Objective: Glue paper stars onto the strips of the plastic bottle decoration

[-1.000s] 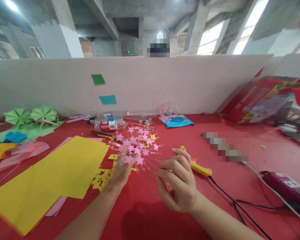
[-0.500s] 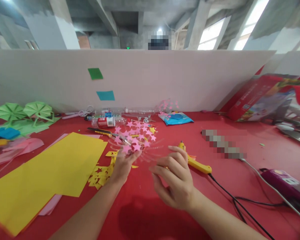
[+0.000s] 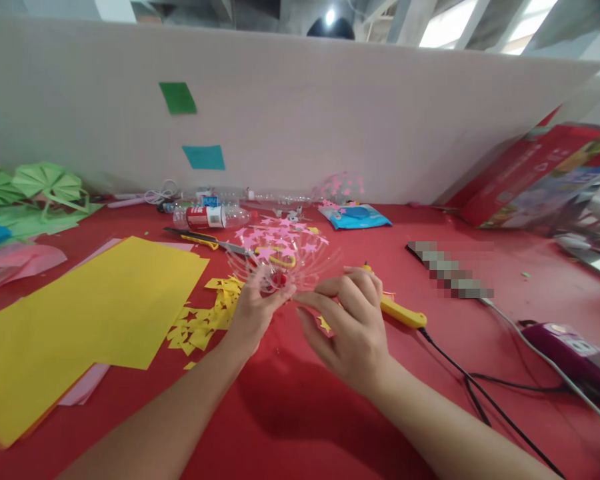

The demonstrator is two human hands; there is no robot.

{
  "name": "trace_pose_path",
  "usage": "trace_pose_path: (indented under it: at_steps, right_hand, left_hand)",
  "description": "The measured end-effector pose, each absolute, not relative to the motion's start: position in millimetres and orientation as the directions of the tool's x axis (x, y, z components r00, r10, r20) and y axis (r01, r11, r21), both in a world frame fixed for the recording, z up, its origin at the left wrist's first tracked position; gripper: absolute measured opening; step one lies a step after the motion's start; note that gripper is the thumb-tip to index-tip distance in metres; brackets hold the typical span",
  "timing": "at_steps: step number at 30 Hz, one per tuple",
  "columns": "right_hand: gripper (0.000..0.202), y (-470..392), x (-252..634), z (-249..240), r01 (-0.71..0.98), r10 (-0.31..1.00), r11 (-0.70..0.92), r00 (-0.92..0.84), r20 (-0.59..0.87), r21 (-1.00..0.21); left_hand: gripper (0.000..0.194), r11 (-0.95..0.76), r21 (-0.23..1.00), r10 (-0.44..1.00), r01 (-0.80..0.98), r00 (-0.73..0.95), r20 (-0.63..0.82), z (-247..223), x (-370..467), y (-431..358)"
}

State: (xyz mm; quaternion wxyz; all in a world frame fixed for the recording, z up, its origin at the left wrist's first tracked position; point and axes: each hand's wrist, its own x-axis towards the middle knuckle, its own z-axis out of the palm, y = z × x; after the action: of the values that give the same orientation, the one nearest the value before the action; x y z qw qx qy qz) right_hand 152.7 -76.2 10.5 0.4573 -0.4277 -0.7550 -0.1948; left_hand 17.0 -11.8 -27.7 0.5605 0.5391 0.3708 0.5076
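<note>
My left hand (image 3: 254,312) is closed round the neck end of a cut plastic bottle (image 3: 327,267). Its clear strips fan outward, with pink paper stars (image 3: 266,253) at their far ends. Something red, like a bottle cap (image 3: 280,280), shows at the centre. Close by on the right is my right hand (image 3: 353,327), fingers bent, thumb and index tips near each other in a pinch beside the bottle. What lies between those tips is too small to make out. Through the loop of these fingers a yellow star (image 3: 324,324) shows on the table.
Yellow paper (image 3: 105,300) and star-punched yellow scraps (image 3: 195,327) lie left. Scissors (image 3: 200,239), bottles (image 3: 205,217) and a blue wipes pack (image 3: 357,217) lie behind. A yellow glue gun (image 3: 403,313) trails its cord (image 3: 450,363) rightward. A white partition (image 3: 290,120) bounds the back.
The view has tipped downward. The bottle has turned so its stars point more away from me and its centre shows. My right hand's fingertips have come nearer to my left hand.
</note>
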Motion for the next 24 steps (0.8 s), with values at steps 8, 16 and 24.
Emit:
trace_pose_path:
  at_steps: [8, 16, 24]
  right_hand:
    - [0.011, -75.6, 151.6, 8.3, 0.830, 0.458, 0.548, -0.197, 0.867, -0.101]
    - [0.011, -70.9, 159.9, 13.9, 0.797, 0.447, 0.586, -0.168, 0.879, -0.146]
    - [0.016, -70.8, 157.4, 0.8, 0.799, 0.614, 0.550, -0.190, 0.766, -0.242]
  left_hand:
    - [0.026, -0.031, 0.966, 0.980, -0.257, 0.184, 0.080, -28.7, 18.8, -12.1]
    - [0.032, 0.017, 0.977, 0.976, -0.214, 0.217, 0.030, -23.9, 19.8, -16.0]
    - [0.029, 0.089, 0.959, 0.966, -0.268, 0.259, -0.018, -24.7, 23.3, -17.8]
